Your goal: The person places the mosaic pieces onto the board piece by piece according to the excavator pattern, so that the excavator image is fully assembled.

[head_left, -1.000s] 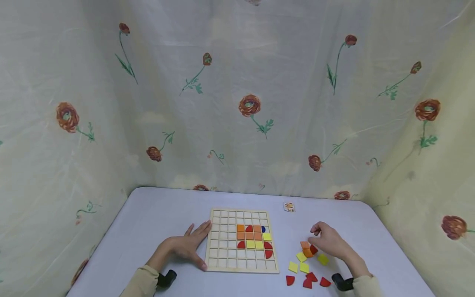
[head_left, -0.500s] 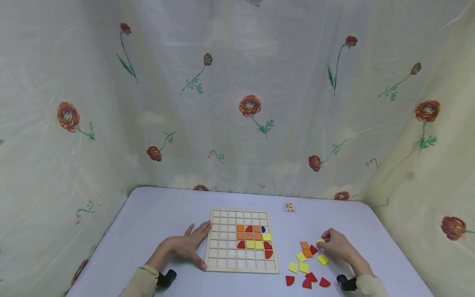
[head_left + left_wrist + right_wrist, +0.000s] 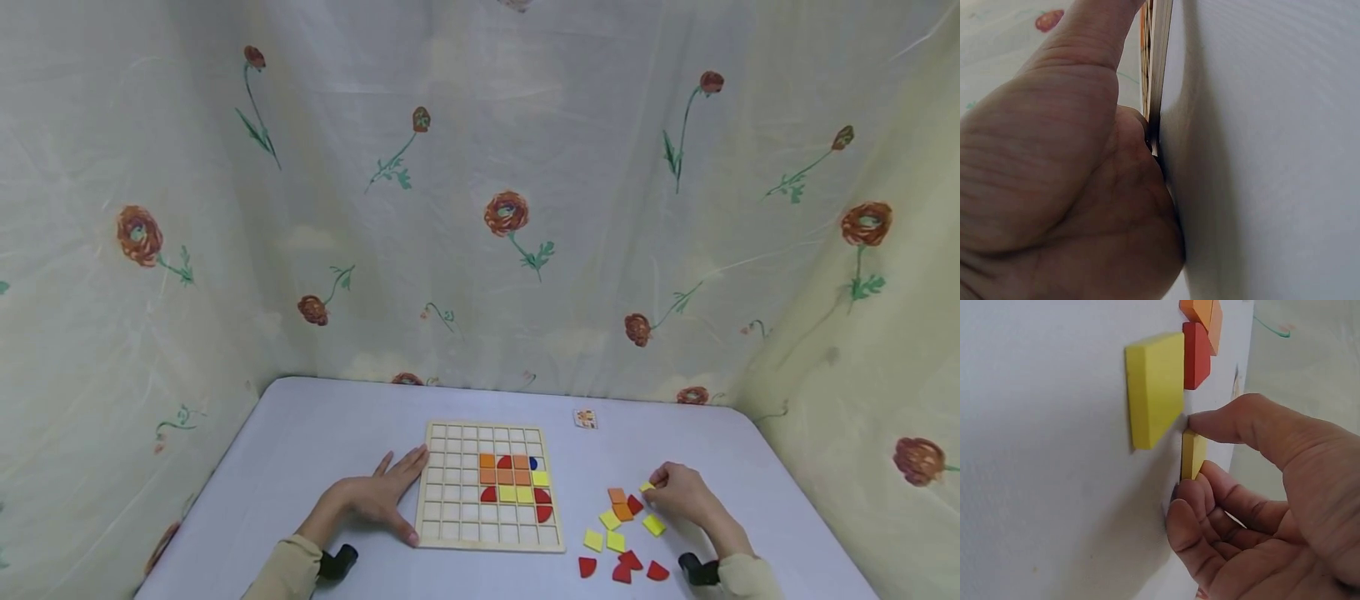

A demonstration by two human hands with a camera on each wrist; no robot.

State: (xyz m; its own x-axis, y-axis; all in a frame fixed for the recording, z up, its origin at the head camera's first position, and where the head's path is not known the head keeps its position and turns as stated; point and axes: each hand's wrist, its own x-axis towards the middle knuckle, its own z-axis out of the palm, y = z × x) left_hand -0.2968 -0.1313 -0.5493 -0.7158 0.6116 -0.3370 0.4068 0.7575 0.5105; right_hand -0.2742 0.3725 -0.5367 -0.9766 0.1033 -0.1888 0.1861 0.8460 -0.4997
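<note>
My left hand [image 3: 381, 498] rests with spread, straight fingers along the left edge of a wooden grid board [image 3: 450, 492]; its palm fills much of the left wrist view [image 3: 1085, 187]. Orange, yellow, red and blue tiles sit in cells on the board's right half. Right of the loose tiles, my right hand [image 3: 686, 497] pinches a yellow tile [image 3: 1194, 455] between thumb and fingertips, low at the table surface. Another yellow square tile [image 3: 1157, 390] lies close to the thumb, with a red tile [image 3: 1197, 356] beyond it.
Loose orange tiles [image 3: 621, 510], yellow square tiles [image 3: 592, 541] and red quarter-round tiles [image 3: 657, 571] lie between the board and my right wrist. A small picture card [image 3: 585, 419] lies behind the board's right corner. Flowered curtains [image 3: 570, 250] surround the white table [image 3: 337, 425].
My right hand has moved right, from over the orange and red tiles to the yellow tile, and pinches it now. The left hand and the board have stayed in place.
</note>
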